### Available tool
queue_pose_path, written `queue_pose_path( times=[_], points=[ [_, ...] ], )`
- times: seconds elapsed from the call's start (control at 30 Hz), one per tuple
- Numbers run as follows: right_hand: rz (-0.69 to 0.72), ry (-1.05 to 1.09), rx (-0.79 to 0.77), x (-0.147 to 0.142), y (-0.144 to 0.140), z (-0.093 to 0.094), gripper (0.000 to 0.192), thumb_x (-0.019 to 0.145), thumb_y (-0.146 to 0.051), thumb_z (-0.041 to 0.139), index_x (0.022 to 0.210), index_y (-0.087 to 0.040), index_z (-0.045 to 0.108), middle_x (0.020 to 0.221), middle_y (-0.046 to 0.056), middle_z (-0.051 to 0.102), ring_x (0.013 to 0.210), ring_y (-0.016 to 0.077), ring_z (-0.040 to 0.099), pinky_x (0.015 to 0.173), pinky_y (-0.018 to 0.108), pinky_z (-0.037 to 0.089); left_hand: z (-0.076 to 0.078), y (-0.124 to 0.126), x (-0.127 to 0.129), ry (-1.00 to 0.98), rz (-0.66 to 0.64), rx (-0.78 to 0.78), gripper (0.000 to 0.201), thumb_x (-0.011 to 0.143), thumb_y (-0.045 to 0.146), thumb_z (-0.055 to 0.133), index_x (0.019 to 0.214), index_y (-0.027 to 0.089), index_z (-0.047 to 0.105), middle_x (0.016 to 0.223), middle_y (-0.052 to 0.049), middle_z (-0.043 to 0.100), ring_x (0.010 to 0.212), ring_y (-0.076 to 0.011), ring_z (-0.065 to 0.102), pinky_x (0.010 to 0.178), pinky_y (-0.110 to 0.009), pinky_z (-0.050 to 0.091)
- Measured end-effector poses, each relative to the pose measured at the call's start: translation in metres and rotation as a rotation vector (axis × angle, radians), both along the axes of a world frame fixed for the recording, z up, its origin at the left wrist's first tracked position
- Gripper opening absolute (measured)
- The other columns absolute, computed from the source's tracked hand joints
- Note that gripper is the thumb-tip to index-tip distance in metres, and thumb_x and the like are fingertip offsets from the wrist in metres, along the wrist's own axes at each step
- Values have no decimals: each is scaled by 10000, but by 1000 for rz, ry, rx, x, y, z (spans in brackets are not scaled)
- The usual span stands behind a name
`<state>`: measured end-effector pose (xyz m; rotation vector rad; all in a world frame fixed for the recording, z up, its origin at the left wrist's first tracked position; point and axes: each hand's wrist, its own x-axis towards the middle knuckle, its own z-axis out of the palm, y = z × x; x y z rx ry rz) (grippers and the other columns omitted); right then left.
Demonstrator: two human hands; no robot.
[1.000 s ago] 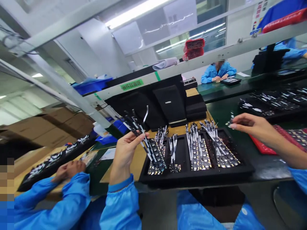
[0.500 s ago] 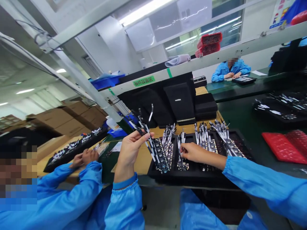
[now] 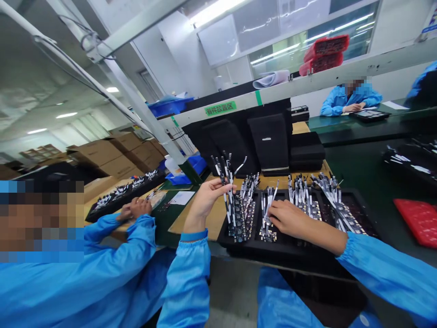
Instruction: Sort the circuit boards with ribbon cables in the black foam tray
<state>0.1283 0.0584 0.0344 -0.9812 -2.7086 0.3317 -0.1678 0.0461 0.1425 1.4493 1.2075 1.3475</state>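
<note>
My left hand (image 3: 205, 202) is raised over the left edge of a black tray (image 3: 307, 248) and grips a fan of black-and-white flex strips (image 3: 227, 191) that stand nearly upright. My right hand (image 3: 290, 217) rests low in the tray, fingers curled onto a small bunch of strips (image 3: 267, 209) in the second column. More strips with small circuit boards (image 3: 327, 200) fill the tray's other columns.
A co-worker in a blue sleeve (image 3: 112, 269) sits close at my left, hands (image 3: 134, 208) by another black tray (image 3: 123, 193). Black boxes (image 3: 269, 143) stand behind my tray. A red tray (image 3: 418, 221) lies at right. Another person (image 3: 351, 98) sits across.
My right hand came from the far right into the tray and settled on a bunch of strips. The strips in my left hand turned more upright. The view shifted left.
</note>
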Motion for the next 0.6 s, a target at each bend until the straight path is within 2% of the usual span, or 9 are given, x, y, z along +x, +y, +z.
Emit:
queue_pose_path(
  times=[0.2,0.37,0.5,0.6],
  points=[
    [16,-4,7,5,2,4,158,1221,-116,737,1153,-199,853,1306,156,913,1213,357,877,1029,448,599,-12,28,-4,-1,-73,-87,297,676,274,858,909,122,751,867,-120,819,768,-255,759,803,-363,549],
    [28,28,12,14,5,8,153,1196,-152,760,1141,-273,836,1296,86,921,1221,338,882,1046,437,636,-23,50,-2,30,-127,-184,265,645,312,860,869,220,754,864,-76,831,773,-261,767,756,-352,564],
    [44,78,7,29,7,15,164,1185,-151,724,1150,-236,860,1264,152,926,1205,406,905,1048,500,675,-34,61,0,64,-114,-255,271,634,285,850,880,230,750,847,-64,833,757,-251,768,709,-325,545],
    [39,126,6,49,12,21,197,1202,-185,687,1216,-240,875,1270,154,929,1224,411,911,1085,518,694,-44,66,1,79,-112,-287,284,648,261,841,909,210,744,860,-81,833,718,-231,757,656,-307,514]
  ],
)
